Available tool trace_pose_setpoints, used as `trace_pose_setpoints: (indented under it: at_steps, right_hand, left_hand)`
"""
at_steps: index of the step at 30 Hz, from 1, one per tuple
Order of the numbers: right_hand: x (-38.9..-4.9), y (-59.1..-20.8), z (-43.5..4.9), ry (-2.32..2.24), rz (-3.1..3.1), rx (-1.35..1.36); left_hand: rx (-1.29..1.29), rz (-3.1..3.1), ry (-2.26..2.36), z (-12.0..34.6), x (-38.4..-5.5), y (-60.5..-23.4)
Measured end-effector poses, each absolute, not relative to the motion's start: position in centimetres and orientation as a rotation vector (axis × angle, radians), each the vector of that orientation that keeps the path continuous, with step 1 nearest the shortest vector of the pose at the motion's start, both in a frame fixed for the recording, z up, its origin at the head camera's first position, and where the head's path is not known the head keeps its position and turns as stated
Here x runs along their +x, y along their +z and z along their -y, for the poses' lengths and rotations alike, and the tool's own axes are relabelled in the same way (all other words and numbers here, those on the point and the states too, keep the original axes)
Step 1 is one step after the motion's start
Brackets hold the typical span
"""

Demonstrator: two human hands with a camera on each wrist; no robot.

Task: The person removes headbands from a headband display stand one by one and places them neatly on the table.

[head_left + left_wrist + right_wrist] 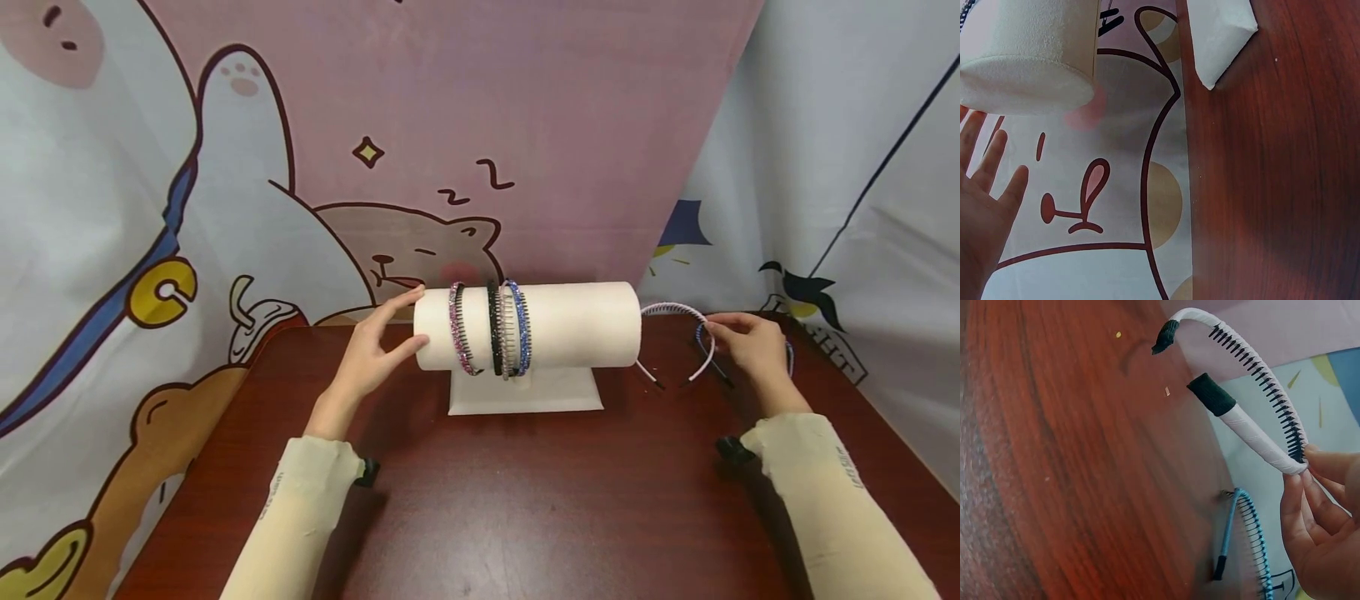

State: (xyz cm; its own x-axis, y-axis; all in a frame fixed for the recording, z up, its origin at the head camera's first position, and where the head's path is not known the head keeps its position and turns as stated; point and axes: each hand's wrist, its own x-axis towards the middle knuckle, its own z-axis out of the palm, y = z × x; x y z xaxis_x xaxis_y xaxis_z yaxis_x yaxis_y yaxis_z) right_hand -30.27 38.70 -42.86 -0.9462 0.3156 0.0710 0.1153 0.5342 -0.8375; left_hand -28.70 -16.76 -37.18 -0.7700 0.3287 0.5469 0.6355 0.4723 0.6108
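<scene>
A white roll-shaped headband stand [577, 321] lies across the table on a flat base [525, 396]. On its left half sit several glittery toothed headbands, among them a pink one [460, 329], a black one [495, 329] and a blue one [521, 329]. My left hand [366, 354] rests its fingers and thumb at the stand's left end, fingers nearly straight. Beyond the right end, my right hand [756, 354] pinches a white headband [1260, 434] with black teeth and dark tips. Its open ends point toward the roll's side.
A blue headband [1229, 531] lies on the table behind my right hand, partly hidden in the head view. The dark red wooden table [525, 500] meets a cartoon-printed cloth [585, 150] at its back and sides.
</scene>
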Motion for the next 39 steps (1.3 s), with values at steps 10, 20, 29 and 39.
trace_pose_setpoints:
  at_steps: [10,20,29,39]
  right_hand:
    - [-30.6,-44.4,-39.2,1.394,2.568,-0.311]
    - [-31.1,-45.3,-39.7,1.29,2.657,-0.311]
    - [-31.0,-45.4,-39.7,1.002,2.765,-0.27]
    - [-31.0,-45.6,-40.3,0.873,2.758,-0.291]
  left_hand:
    - [-0.797,2.369,-1.218,16.7,-28.9,-37.3]
    - [-0.793,2.377,-1.233,15.7,-26.9,-35.2]
    - [-0.79,2.378,-1.232,15.7,-26.8,-35.1]
    - [-0.803,2.359,-1.225,16.6,-28.8,-37.3]
